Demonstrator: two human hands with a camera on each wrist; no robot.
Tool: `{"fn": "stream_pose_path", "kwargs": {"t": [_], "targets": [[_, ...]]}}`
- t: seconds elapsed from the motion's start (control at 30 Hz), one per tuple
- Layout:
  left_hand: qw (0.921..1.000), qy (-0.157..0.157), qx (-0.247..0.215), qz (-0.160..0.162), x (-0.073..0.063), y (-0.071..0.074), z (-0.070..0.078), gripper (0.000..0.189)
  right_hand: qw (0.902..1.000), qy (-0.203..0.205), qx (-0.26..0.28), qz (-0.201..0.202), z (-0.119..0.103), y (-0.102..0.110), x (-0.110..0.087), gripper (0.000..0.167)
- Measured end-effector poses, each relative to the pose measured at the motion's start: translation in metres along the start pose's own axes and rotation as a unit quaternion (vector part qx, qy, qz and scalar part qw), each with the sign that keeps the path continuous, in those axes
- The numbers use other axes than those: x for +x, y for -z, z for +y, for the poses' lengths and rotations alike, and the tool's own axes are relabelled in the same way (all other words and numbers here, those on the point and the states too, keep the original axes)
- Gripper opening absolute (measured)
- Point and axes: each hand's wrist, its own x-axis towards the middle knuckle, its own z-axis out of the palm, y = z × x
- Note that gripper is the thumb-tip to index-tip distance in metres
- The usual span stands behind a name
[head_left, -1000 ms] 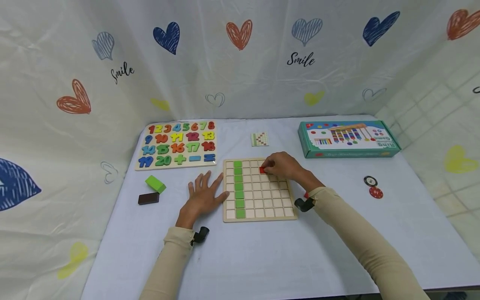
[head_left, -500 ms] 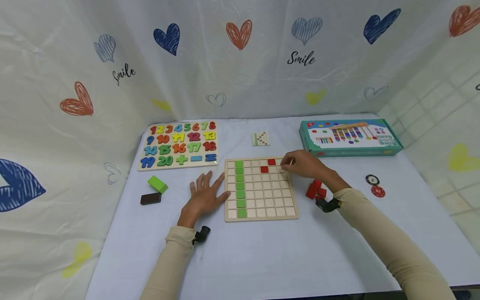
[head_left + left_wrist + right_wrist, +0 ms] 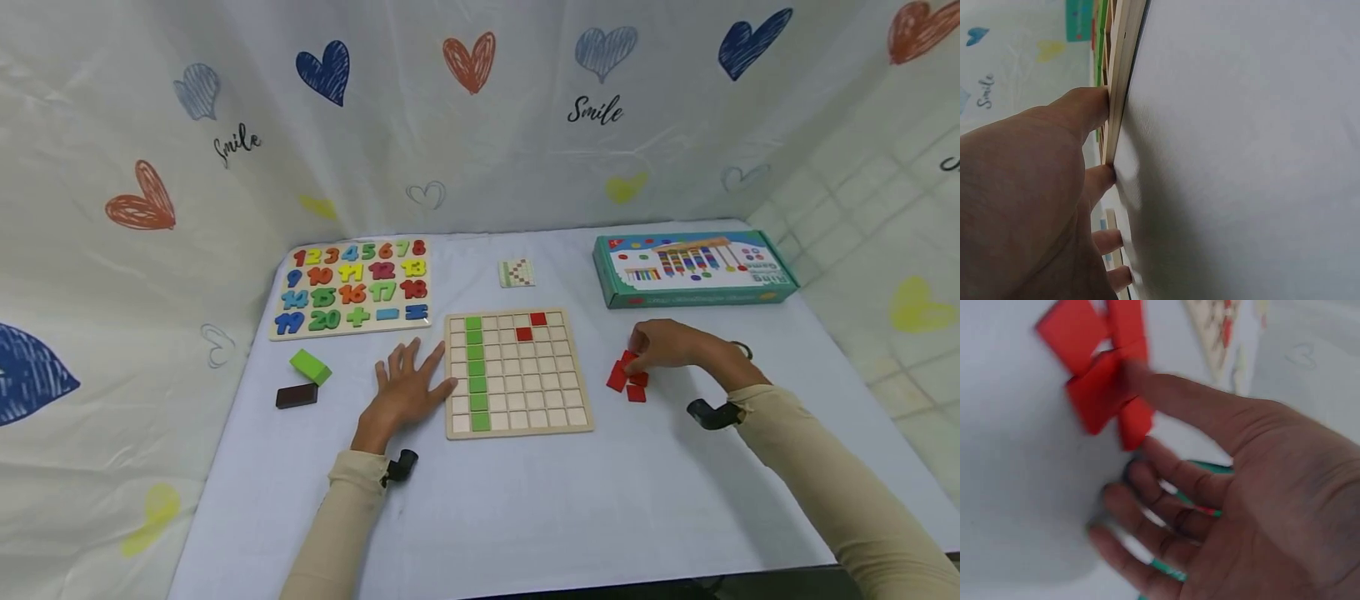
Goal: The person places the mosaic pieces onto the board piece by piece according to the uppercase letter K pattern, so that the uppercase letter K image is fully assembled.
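Observation:
My left hand (image 3: 405, 393) lies with spread fingers at the left edge of a wooden grid board (image 3: 517, 432). Its thumb and index finger touch the board's side in the left wrist view. A column of green square tiles (image 3: 477, 384) fills the board's second column. Two red tiles sit near its top right, one (image 3: 538, 319) in the top row and another (image 3: 524, 334) below and left. Right of the board, my right hand (image 3: 667, 343) reaches over several loose red tiles (image 3: 617, 377). Blurred in the right wrist view, its thumb touches a red tile (image 3: 1092, 387), with the index fingertip beside another.
A number puzzle (image 3: 352, 287) stands back left, a small pattern card (image 3: 517, 273) behind the board, and a teal game box (image 3: 693, 271) back right. A green block (image 3: 311, 367) and a dark brown block (image 3: 297, 396) lie left of my left hand.
My right hand has left the board's upper right and moved right and nearer to the loose red tiles. Two red tiles now show uncovered on the board. The left hand stays put.

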Motion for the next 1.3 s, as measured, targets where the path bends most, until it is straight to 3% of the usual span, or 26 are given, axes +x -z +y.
{"fn": "stream_pose_path", "kwargs": {"t": [0.23, 0.8, 1.1, 1.3], "targets": [[1.0, 0.0, -0.001, 0.0, 0.0, 0.0, 0.0, 0.078, 0.9995, -0.002, 0.032, -0.004, 0.014, -0.005, 0.006, 0.046], [1.0, -0.003, -0.004, -0.003, 0.001, 0.0, -0.003, 0.078, 0.9995, -0.018, 0.023, -0.013, 0.002, 0.002, 0.006, 0.043], [1.0, 0.001, -0.005, 0.0, 0.002, 0.002, -0.002, 0.078, 0.9994, 0.013, 0.028, 0.017, 0.003, 0.005, 0.007, 0.032], [1.0, 0.003, -0.003, -0.001, 0.002, -0.001, -0.003, 0.077, 0.9973, 0.047, 0.04, 0.038, -0.009, 0.006, 0.006, 0.023]]}}
